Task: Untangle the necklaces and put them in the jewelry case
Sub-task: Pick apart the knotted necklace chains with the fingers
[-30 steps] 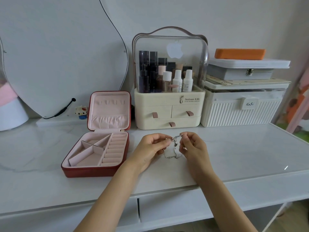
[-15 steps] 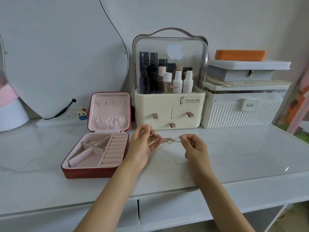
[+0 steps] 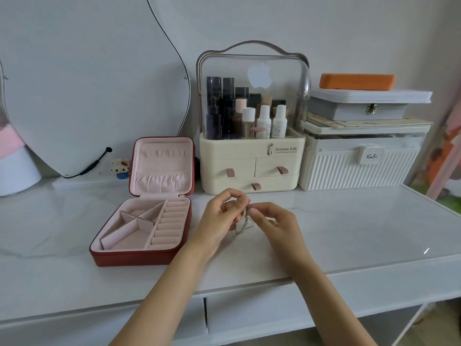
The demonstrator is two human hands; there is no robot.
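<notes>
Thin silver necklace chains (image 3: 243,224) hang in a small tangle between my two hands, just above the white table top. My left hand (image 3: 220,218) pinches the upper part of the chains with curled fingers. My right hand (image 3: 273,222) pinches them from the right, its fingertips close to those of the left. Part of the chains is hidden behind my fingers. The red jewelry case (image 3: 139,255) lies open to the left, its pink lid upright and its compartments holding nothing.
A cream cosmetics organizer (image 3: 252,171) with bottles stands behind my hands. To its right sits a white ribbed box (image 3: 359,168) stacked with a grey box and an orange case. A mirror (image 3: 87,78) leans at the back left. The table's front edge (image 3: 249,285) runs under my forearms.
My hands have come closer together. The chains, stretched sideways between them half a second ago, now hang down in a bunch below my fingertips.
</notes>
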